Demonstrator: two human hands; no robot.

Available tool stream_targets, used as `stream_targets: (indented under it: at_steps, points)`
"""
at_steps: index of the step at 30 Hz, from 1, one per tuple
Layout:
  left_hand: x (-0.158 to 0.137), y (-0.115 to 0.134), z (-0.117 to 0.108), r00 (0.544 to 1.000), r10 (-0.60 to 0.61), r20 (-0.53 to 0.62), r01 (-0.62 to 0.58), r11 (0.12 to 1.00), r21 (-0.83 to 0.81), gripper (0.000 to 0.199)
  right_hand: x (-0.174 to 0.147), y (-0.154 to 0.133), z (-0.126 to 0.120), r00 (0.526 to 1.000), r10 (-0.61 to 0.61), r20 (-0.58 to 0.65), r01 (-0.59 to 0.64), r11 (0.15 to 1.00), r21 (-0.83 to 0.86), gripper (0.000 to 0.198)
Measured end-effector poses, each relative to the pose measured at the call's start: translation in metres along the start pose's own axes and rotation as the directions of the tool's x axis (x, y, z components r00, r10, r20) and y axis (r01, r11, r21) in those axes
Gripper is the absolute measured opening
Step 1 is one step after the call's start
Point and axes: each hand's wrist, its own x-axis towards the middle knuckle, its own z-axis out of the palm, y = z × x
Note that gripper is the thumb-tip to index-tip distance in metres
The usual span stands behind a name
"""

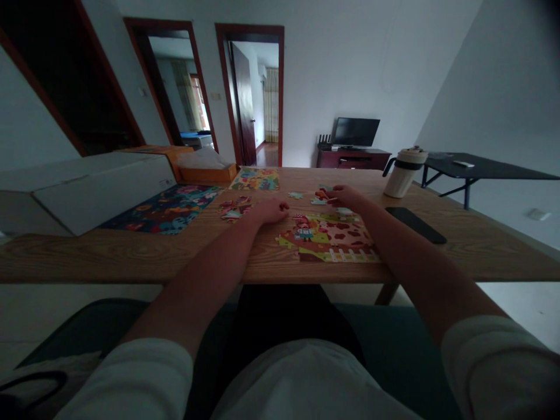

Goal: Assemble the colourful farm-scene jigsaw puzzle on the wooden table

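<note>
A partly assembled jigsaw puzzle point(345, 236) lies near the table's front edge, showing a cartoon figure, brown patches and a white fence. Just beyond its top right side, my right hand point(346, 197) has its fingers closed on a puzzle piece point(321, 200) in a small group of loose pieces. My left hand point(272, 211) rests at the puzzle's upper left, fingers curled in; whatever they may hold is hidden. Left of that hand sits a heap of loose puzzle pieces point(235, 209). One pale piece point(296, 195) lies between and beyond both hands.
A dark illustrated sheet point(168, 209) and a brighter picture sheet point(256, 179) lie at left and back. A white box point(96, 189) and an orange tissue box point(209, 174) stand on the left. A phone point(415, 224) and a white tumbler point(405, 173) are at right.
</note>
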Motion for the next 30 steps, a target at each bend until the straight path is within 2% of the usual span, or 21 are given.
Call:
stream_targets:
  at_steps: [3,7,11,14,18,21,26,28,30]
  points:
    - [0.002,0.004,0.001,0.998,0.015,-0.058,-0.018,0.998,-0.053,0.042,-0.009,-0.011,0.005,0.994,-0.043,0.101,0.036,0.997,0.071,0.015]
    - [0.002,0.011,0.005,0.99,0.052,-0.129,-0.074,0.982,-0.172,0.049,-0.015,-0.02,0.027,0.975,-0.076,0.209,0.076,0.997,0.008,0.011]
    - [0.0,0.013,0.008,0.99,0.086,-0.115,-0.11,0.969,-0.221,0.056,-0.018,-0.024,0.052,0.975,-0.066,0.214,0.097,0.986,-0.136,0.012]
    - [-0.001,0.01,0.01,0.989,0.089,-0.117,-0.113,0.969,-0.22,0.059,-0.018,-0.026,0.061,0.977,-0.114,0.182,0.156,0.959,-0.238,0.018]
    - [0.001,0.003,0.009,0.986,0.037,-0.164,-0.058,0.99,-0.126,0.057,-0.015,-0.026,0.066,0.956,-0.2,0.214,0.257,0.923,-0.286,0.023]
    - [0.003,-0.001,0.008,0.98,0.059,-0.19,-0.06,0.998,-0.001,0.047,-0.012,-0.022,0.073,0.943,-0.245,0.224,0.312,0.883,-0.35,0.027]
    - [0.003,-0.002,0.005,0.99,0.143,-0.018,-0.14,0.982,0.126,0.037,-0.013,-0.009,0.086,0.906,-0.353,0.233,0.423,0.761,-0.491,0.028]
    - [0.0,-0.001,0.004,0.994,0.105,0.001,-0.104,0.983,0.149,0.038,-0.011,-0.011,0.083,0.894,-0.391,0.218,0.446,0.728,-0.52,0.028]
    - [-0.002,0.0,0.003,0.999,0.033,-0.013,-0.031,0.985,0.172,0.04,-0.006,-0.016,0.071,0.903,-0.41,0.131,0.416,0.752,-0.511,0.03]
